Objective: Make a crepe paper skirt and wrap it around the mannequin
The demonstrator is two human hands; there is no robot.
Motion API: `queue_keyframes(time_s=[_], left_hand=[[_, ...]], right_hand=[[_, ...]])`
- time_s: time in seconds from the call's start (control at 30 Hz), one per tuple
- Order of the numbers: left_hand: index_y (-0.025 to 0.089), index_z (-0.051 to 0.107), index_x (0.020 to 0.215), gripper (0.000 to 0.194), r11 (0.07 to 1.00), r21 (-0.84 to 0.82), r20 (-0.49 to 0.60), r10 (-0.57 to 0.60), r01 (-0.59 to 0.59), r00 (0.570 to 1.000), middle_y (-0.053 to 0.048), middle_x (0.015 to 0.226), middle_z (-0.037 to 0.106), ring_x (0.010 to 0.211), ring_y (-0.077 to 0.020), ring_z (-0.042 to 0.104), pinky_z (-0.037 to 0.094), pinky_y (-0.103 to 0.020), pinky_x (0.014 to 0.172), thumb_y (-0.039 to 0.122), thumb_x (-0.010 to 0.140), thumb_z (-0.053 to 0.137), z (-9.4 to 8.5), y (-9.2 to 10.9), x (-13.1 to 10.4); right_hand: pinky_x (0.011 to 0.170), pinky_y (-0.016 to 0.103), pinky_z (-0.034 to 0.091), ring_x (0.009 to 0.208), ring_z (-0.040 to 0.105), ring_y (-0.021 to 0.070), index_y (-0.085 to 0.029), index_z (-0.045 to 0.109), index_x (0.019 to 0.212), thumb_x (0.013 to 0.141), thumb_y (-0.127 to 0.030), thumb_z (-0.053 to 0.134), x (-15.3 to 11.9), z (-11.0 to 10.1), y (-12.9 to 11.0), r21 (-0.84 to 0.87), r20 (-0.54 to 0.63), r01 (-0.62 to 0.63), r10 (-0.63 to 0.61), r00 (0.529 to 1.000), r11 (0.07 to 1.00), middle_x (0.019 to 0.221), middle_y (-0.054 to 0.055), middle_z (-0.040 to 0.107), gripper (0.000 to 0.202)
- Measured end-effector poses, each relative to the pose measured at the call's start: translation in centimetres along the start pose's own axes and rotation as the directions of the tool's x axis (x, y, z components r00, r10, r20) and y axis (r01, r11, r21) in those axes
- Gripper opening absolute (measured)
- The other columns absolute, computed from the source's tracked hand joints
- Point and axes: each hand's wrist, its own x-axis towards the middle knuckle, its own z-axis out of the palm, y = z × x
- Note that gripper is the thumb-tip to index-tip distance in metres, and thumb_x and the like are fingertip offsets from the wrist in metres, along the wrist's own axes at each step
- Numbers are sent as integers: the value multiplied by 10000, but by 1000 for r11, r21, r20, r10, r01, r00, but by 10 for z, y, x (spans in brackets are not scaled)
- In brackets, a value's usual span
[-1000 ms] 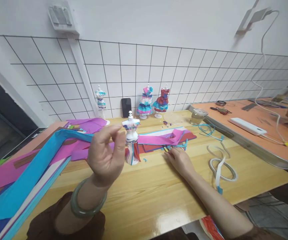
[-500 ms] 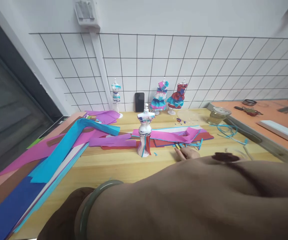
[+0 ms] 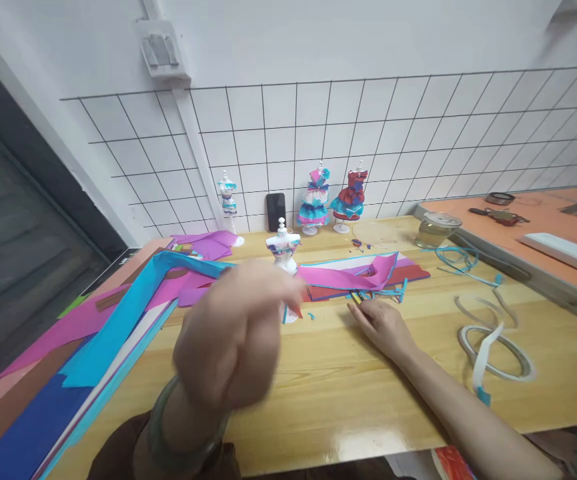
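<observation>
My left hand (image 3: 233, 333), blurred and wearing a green bangle, is raised in front of the small white dress-form mannequin (image 3: 284, 248). Its fingers are curled; anything between them is too smeared to see. The hand hides part of the mannequin, which has coloured trim on its chest and red strips low down. My right hand (image 3: 381, 327) rests on the table, closed around a small yellow-and-black tool (image 3: 357, 298), mostly covered by the fingers. Just beyond it lie a pink paper strip (image 3: 338, 277) and blue scraps (image 3: 398, 291).
Folded blue strips (image 3: 133, 300) and other coloured sheets cover the left side. Behind stand a dressed pink-blue mannequin (image 3: 314, 200), a red one (image 3: 351, 197), a white one (image 3: 228, 200) and a phone (image 3: 276, 212). At right are a tape roll (image 3: 521, 367) and a glass jar (image 3: 435, 233).
My left arm, stretched far across to the right before, has drawn back to the middle with its hand raised. This uncovers the tape roll and my right forearm. The right hand stays put.
</observation>
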Motion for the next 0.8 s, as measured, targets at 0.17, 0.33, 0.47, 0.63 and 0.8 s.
queue_keyframes(time_s=[0.17,0.33,0.47,0.63,0.8], left_hand=[[245,491,1053,250,992,-71,-336,73,-102,939,-7,835,549,764,-121,543,479,-301,726,199,809,511,25,-71,36],[223,421,1104,270,977,-96,-333,-210,189,919,-38,935,522,859,-124,529,444,-267,756,274,841,449,27,-152,5],[202,433,1081,265,912,-60,-244,-409,407,880,-48,933,524,873,-140,525,427,-280,775,325,846,436,23,-187,-33],[205,442,1113,305,925,-95,-116,-377,367,919,-63,981,538,913,-162,530,412,-307,814,373,866,379,28,-180,-43],[201,475,1131,366,921,-136,24,-364,364,931,-84,1087,550,998,-201,511,390,-341,860,396,821,465,41,-155,-26]], right_hand=[[601,269,355,566,485,157,-203,498,535,887,-377,324,0,1,3,19,-7,3,-3,1000,1000,538,43,516,429],[604,271,357,578,499,161,-201,495,546,894,-379,309,0,2,6,1,6,-5,5,1000,1000,551,50,534,433],[600,271,352,571,498,158,-202,477,545,899,-374,304,1,4,3,0,37,15,-15,999,1000,543,41,524,430],[605,269,359,579,506,155,-203,484,562,900,-366,311,1,7,-4,44,71,40,-43,997,998,559,39,531,413],[608,269,361,575,513,152,-200,491,566,896,-359,326,1,10,-7,58,110,46,-52,993,997,562,39,544,401]])
